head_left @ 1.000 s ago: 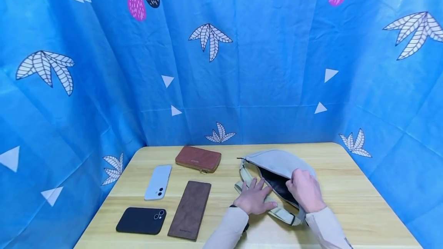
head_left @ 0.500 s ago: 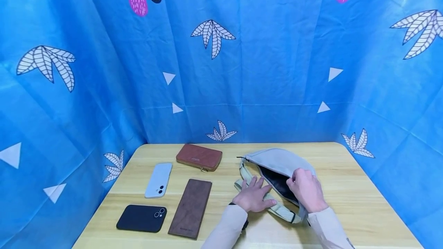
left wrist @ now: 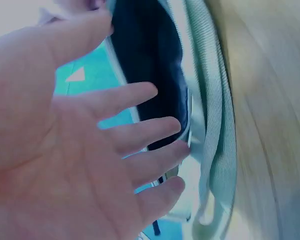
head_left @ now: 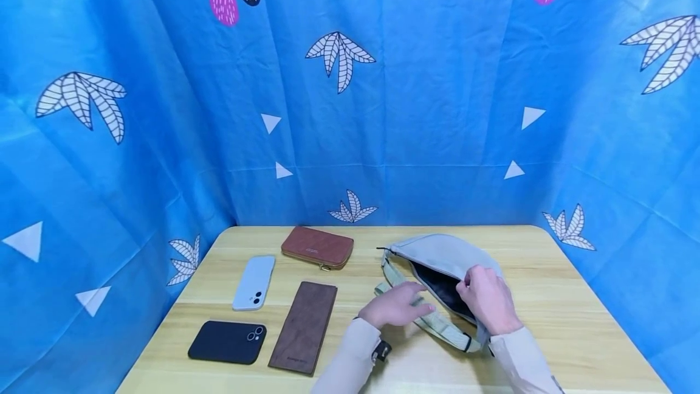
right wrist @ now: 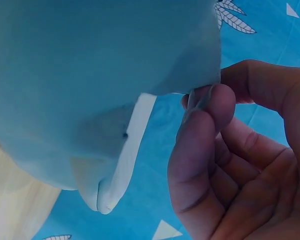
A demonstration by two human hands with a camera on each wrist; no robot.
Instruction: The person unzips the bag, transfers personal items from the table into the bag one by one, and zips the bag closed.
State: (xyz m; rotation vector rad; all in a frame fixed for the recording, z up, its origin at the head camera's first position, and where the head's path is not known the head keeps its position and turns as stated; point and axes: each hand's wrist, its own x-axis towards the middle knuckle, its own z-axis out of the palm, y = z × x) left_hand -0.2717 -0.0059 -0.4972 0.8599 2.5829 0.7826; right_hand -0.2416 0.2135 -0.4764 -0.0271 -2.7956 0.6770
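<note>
A pale grey waist bag [head_left: 445,252] lies at the right of the table, its zipped mouth gaping over a dark lining [left wrist: 147,60]. My right hand [head_left: 490,301] pinches the upper edge of that mouth between thumb and curled fingers; in the right wrist view the fabric [right wrist: 135,55] hangs from this grip. Just in front of the bag, my left hand [head_left: 395,306] hovers over the light green strap [head_left: 445,328] with fingers extended. In the left wrist view its palm shows, fingertips close to the bag's lower edge. Whether they touch it I cannot tell.
To the left lie a reddish-brown zip wallet [head_left: 317,247], a long dark brown wallet [head_left: 304,328], a light blue phone [head_left: 254,283] and a black phone [head_left: 226,342]. Blue patterned curtains [head_left: 426,108] enclose the wooden table [head_left: 569,321] at the back and sides.
My left hand has lifted off the strap and drawn slightly back, its fingers no longer spread flat. The right hand keeps its pinch on the bag's edge. The head view has shifted slightly.
</note>
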